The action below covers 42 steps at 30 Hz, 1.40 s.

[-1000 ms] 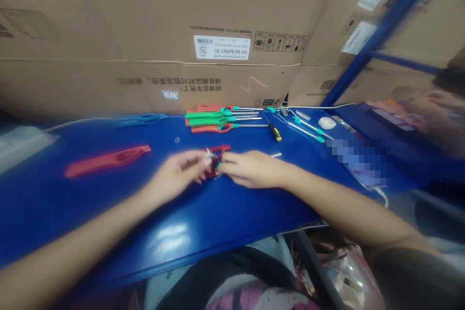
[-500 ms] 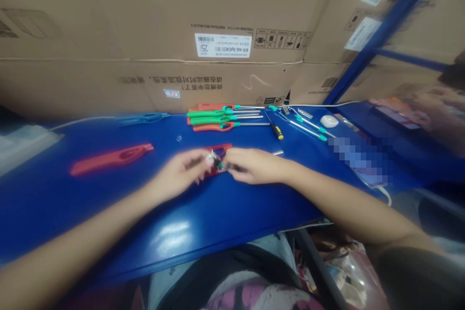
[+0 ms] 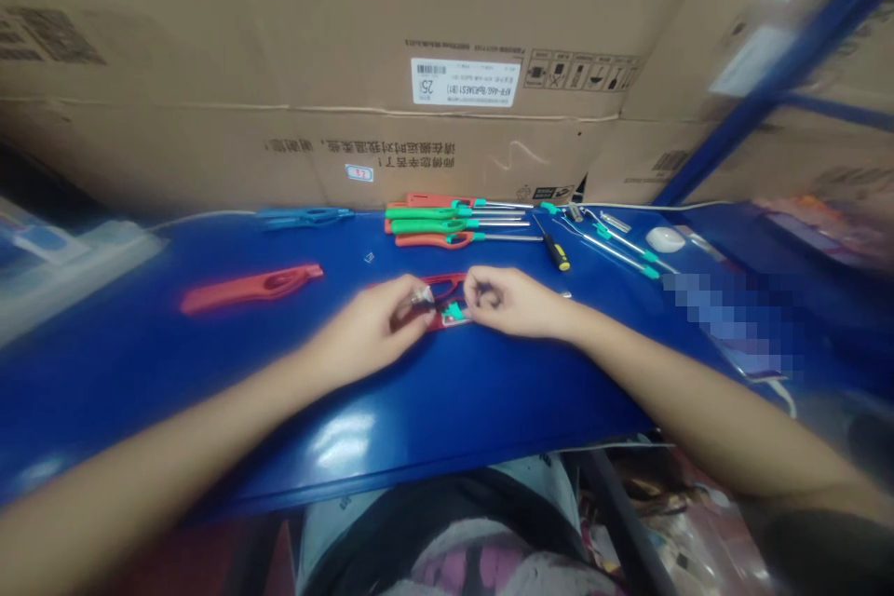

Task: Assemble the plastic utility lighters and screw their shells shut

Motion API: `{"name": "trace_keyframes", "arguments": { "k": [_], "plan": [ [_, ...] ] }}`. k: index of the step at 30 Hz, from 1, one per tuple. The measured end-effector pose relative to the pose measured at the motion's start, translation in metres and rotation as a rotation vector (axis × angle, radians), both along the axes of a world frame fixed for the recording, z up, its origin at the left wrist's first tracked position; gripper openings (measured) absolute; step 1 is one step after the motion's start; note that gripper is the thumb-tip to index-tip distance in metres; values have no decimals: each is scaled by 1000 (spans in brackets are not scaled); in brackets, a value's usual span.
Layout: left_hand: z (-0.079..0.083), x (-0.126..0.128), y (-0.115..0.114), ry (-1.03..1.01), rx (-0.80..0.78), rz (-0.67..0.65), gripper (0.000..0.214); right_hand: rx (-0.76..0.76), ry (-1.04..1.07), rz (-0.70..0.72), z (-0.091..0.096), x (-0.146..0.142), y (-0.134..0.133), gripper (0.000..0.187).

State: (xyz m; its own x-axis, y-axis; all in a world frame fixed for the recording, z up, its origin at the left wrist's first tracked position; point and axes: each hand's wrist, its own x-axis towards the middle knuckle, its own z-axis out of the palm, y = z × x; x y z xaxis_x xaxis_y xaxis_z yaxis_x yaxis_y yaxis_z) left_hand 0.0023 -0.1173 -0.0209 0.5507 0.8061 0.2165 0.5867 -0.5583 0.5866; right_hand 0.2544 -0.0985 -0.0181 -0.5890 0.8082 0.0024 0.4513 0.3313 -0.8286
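Note:
Both hands meet over an opened red lighter casing [image 3: 447, 280] in the middle of the table. My left hand [image 3: 381, 326] is closed at its left end, pinching a small pale and dark part [image 3: 423, 295] whose kind I cannot make out. A green trigger piece [image 3: 455, 311] shows between the hands. My right hand [image 3: 513, 300] is curled closed at the casing's right end; whatever its fingers hold is hidden. The tip of a metal tube [image 3: 566, 295] pokes out beyond that wrist. Another red casing half [image 3: 251, 289] lies apart to the left.
Several assembled long-nosed lighters [image 3: 433, 225] lie along the back. Right of them are a screwdriver [image 3: 557, 250], metal tubes with green ends [image 3: 618, 253] and a white mouse-like object [image 3: 666, 239]. Blue casings [image 3: 304, 217] lie back left. A large cardboard box [image 3: 279, 65] stands behind the table [image 3: 419, 428].
The view has shifted, so the scene sits further right. My hands have parted slightly, and the green piece between them shows more clearly. The right fingers have curled more.

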Motion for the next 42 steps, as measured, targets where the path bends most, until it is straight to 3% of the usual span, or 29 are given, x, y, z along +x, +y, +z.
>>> {"name": "trace_keyframes", "arguments": {
  "k": [7, 13, 20, 29, 35, 42],
  "plan": [
    [-8, 0, 4, 39, -4, -75, 29, 189, -108, 34, 5, 0, -1, 5],
    [-7, -1, 3, 42, -11, -81, 32, 443, -208, 200, 13, 4, -3, 7],
    [-4, 0, 4, 35, -52, -110, 25, 445, -229, 212, 14, 6, -3, 6],
    [-4, 0, 4, 45, -63, -115, 26, 213, -184, -12, 7, 1, 0, 4],
    [-5, 0, 3, 52, -51, -123, 26, 401, -190, 182, 8, 2, -2, 9],
    [-5, -1, 4, 62, -43, -132, 25, 486, -263, 252, 6, 3, -4, 14]
  ]
}}
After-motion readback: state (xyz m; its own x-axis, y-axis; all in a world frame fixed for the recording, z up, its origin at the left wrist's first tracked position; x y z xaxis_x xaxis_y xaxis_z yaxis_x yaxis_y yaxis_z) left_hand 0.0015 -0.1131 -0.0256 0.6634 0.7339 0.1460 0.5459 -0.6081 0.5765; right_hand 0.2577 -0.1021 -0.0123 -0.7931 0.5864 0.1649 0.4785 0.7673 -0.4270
